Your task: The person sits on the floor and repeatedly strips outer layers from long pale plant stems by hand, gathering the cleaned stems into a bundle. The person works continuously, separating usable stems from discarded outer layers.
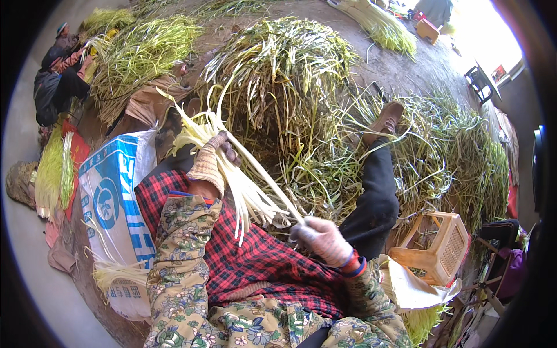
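My left hand (213,158), in a worn knitted glove, is closed round a bunch of pale yellow-white leafy stalks (246,191), perhaps blanched garlic chives or garlic leaves. Their leafy tops fan out to the upper left, their pale ends toward the lower right. My right hand (320,239), in a light glove with grey fingertips, grips the lower end of one longer stalk (265,174), which runs up beside the bunch to my left hand. Both hands are above my red-and-black checked apron (261,265). A heap of green and withered leaves (287,78) lies before me.
A white-and-blue woven sack (113,195) lies at left, with pale stalks (117,276) on it. A plastic stool (439,252) lies tipped at right. More cut greens (148,56) lie upper left, near two seated people (56,82). A bundle (387,32) rests on the floor, upper right.
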`<state>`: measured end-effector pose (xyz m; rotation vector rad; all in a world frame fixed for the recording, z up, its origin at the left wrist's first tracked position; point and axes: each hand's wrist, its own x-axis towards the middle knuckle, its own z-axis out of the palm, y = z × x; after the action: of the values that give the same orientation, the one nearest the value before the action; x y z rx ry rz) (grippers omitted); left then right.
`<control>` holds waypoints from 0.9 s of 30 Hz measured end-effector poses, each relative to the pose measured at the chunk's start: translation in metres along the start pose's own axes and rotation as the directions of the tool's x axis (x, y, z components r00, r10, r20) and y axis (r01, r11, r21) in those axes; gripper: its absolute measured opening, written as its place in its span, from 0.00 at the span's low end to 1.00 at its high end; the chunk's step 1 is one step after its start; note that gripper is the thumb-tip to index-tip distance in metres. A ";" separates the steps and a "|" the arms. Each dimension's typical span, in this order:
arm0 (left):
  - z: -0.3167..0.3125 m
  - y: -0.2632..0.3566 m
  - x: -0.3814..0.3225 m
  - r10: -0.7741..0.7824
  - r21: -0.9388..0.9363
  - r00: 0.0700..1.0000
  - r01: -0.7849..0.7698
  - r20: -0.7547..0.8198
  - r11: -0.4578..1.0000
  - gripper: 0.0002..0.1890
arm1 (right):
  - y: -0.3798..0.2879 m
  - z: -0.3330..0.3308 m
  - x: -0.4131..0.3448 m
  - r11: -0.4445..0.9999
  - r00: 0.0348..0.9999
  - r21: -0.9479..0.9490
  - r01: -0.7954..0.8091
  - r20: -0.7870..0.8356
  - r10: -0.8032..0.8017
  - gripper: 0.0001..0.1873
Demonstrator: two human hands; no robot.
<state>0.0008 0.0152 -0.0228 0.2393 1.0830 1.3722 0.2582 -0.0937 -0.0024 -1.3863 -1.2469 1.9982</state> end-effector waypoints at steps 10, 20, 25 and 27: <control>-0.015 -0.022 -0.048 -0.172 -0.177 0.967 0.206 0.189 0.962 0.12 | 0.013 0.007 0.008 0.893 0.943 -0.319 0.317 0.006 -0.333 0.09; -0.014 -0.025 -0.060 -0.282 -0.175 0.946 0.308 0.158 0.935 0.13 | 0.008 0.008 0.014 0.615 0.775 -0.581 0.533 0.043 -0.630 0.08; -0.008 -0.024 -0.067 -0.203 -0.166 0.964 0.232 0.174 0.958 0.17 | 0.012 0.013 0.024 0.572 0.828 -0.641 0.511 0.189 -0.528 0.11; -0.007 -0.024 -0.067 -0.264 -0.220 0.953 0.292 0.148 0.931 0.17 | 0.017 0.016 0.030 0.521 0.814 -0.663 0.538 0.246 -0.526 0.13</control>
<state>0.0226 -0.0520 -0.0115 -0.0135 0.8096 1.2025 0.2339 -0.0879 -0.0308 -1.0312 -2.2797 1.1039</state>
